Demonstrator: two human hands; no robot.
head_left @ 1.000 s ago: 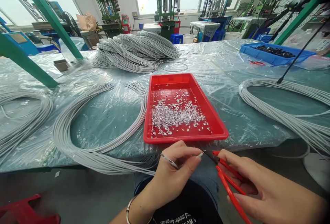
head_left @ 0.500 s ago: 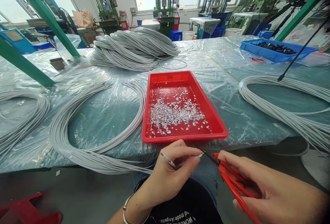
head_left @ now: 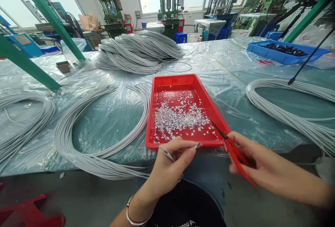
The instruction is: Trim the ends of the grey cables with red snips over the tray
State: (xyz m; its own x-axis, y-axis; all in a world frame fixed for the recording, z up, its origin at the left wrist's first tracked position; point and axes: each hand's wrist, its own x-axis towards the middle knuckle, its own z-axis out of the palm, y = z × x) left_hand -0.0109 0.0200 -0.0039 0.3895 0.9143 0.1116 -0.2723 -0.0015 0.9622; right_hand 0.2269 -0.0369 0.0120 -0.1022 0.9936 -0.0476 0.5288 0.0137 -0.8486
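My left hand (head_left: 171,164) pinches a thin grey cable (head_left: 167,154) near its end, which pokes out between thumb and index fingertip just at the tray's near rim. In my right hand (head_left: 251,157) is a pair of red-handled scissors or snips (head_left: 237,155); their dark tips point up and left over the tray's right near corner, and the blades look closed. The red tray (head_left: 183,144) lies at the table's edge, with many small silvery foil scraps (head_left: 180,117) spread over its floor. The cable's other part is hidden behind my fingers.
Coiled grey cables lie left (head_left: 65,133) and right (head_left: 274,106) of the tray, with a large cable heap (head_left: 138,51) behind. A blue tray (head_left: 288,59) of black parts stands back right. Green posts (head_left: 56,21) rise from the plastic-covered table. A red stool (head_left: 31,213) is on the floor.
My right hand has lifted the red-handled tool away from the cable end, up over the tray corner, and its handles have come together. My left hand has shifted slightly left, still pinching the cable.
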